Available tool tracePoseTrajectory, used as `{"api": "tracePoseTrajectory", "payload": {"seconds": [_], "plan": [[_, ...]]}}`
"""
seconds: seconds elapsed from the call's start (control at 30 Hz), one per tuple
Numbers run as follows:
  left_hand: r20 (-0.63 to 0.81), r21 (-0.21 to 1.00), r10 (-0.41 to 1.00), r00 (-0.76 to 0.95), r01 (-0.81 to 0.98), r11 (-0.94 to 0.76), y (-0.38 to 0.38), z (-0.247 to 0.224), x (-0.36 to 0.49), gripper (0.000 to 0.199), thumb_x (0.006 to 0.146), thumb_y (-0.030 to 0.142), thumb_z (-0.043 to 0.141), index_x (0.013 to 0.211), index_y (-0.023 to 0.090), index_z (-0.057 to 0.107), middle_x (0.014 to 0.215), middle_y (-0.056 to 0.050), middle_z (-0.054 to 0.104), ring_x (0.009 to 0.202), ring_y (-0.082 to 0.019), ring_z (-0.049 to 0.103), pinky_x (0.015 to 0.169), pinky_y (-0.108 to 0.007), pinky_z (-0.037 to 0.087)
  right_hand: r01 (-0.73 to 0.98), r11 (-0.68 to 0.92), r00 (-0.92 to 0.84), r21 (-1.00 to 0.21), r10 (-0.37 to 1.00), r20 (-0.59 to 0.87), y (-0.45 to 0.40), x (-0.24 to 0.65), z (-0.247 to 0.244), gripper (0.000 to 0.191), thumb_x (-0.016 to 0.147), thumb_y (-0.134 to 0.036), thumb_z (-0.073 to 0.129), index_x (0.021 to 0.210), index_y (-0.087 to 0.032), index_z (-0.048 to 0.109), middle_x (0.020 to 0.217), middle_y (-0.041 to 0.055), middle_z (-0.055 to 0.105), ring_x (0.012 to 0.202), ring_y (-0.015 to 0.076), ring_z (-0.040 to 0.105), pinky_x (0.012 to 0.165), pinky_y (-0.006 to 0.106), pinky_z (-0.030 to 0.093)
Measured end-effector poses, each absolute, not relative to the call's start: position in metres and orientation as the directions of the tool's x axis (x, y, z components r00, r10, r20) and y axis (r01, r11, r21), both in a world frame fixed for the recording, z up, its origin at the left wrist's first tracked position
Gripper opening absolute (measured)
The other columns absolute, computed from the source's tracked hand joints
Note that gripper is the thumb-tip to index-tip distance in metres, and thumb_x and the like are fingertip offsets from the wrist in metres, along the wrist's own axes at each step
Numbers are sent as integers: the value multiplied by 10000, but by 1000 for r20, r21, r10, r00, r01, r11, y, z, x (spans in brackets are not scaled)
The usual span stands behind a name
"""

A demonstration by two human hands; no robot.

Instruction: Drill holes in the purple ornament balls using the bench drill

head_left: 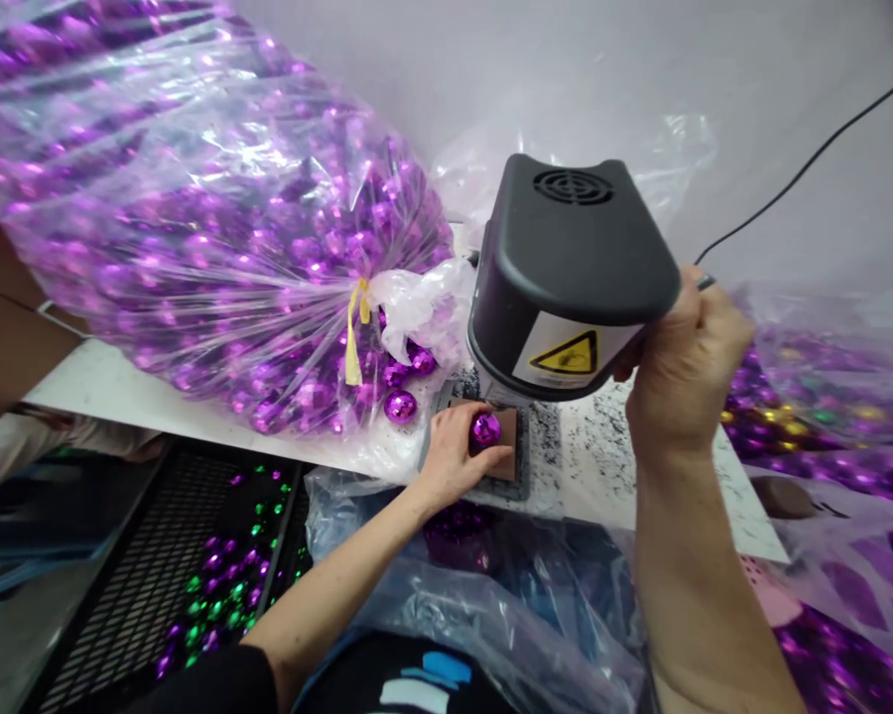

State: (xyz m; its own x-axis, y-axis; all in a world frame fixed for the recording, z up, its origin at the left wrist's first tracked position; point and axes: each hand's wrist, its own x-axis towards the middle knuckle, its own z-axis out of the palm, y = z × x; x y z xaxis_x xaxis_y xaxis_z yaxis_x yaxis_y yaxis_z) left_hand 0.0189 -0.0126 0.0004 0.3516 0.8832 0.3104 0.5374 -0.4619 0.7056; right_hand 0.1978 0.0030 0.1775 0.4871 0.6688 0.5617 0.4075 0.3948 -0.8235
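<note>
Between the thumb and fingers of my left hand (453,451) is a shiny purple faceted ball (485,428). The ball rests on a brown block (502,461) on a grey base (522,476). Above it stands a black machine (580,248) with a round vent on top and a yellow warning triangle on its front. My right hand (681,362) is closed at the machine's right side; the part it grips is mostly hidden. A loose purple ball (400,406) lies on the white table, with a few more behind it. The machine's underside is out of sight.
A large tied plastic bag (223,228) of purple balls fills the left. Dark flecks cover the white table (587,446). A black mesh crate (126,575) holds purple and green balls; clear plastic (491,615) hangs below the table. More bagged balls (848,456) are at right.
</note>
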Motion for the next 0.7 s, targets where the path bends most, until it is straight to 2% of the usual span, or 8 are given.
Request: {"api": "tracePoseTrajectory", "payload": {"seconds": [0.1, 0.2, 0.33, 0.47, 0.7], "plan": [[306, 693, 909, 282, 589, -415, -12, 0, 28, 426, 813, 332, 815, 1164, 218, 602, 1086, -63, 673, 1075, -270, 609, 1013, -449, 434, 400, 407, 487, -821, 664, 567, 3, 197, 178, 501, 918, -595, 542, 684, -167, 429, 538, -64, 357, 418, 27, 373, 400, 196, 286], [323, 661, 909, 264, 624, -416, -10, -1, 31, 392, 801, 295, 812, 1123, 213, 604, 1081, -60, 673, 1080, -267, 605, 1088, -486, 386, 417, 411, 480, -811, 658, 580, 2, 196, 177, 504, 919, -597, 543, 687, -160, 449, 546, -65, 356, 438, 28, 378, 427, 196, 304], [321, 641, 909, 266, 645, -415, -11, -2, 31, 399, 805, 293, 802, 1133, 213, 589, 1136, -69, 672, 1132, -269, 592, 1133, -491, 362, 556, 418, 481, -718, 543, 688, -12, 191, 169, 490, 943, -557, 532, 689, -142, 481, 556, -62, 389, 482, 24, 406, 496, 202, 311], [322, 637, 909, 264, 650, -414, -12, -2, 31, 419, 813, 301, 792, 1163, 213, 578, 1193, -81, 666, 1189, -279, 576, 1145, -493, 364, 702, 414, 423, -579, 412, 807, -34, 183, 151, 347, 970, -404, 534, 757, -132, 562, 613, -49, 490, 517, 24, 473, 509, 206, 311], [279, 648, 921, 272, 655, -390, -12, -2, 32, 425, 810, 299, 792, 1170, 217, 583, 1187, -76, 683, 1202, -283, 580, 1156, -499, 350, 726, 487, 349, -485, 347, 870, -52, 176, 122, 142, 935, -261, 559, 918, -139, 629, 762, -14, 602, 604, 45, 571, 571, 222, 422]]}}
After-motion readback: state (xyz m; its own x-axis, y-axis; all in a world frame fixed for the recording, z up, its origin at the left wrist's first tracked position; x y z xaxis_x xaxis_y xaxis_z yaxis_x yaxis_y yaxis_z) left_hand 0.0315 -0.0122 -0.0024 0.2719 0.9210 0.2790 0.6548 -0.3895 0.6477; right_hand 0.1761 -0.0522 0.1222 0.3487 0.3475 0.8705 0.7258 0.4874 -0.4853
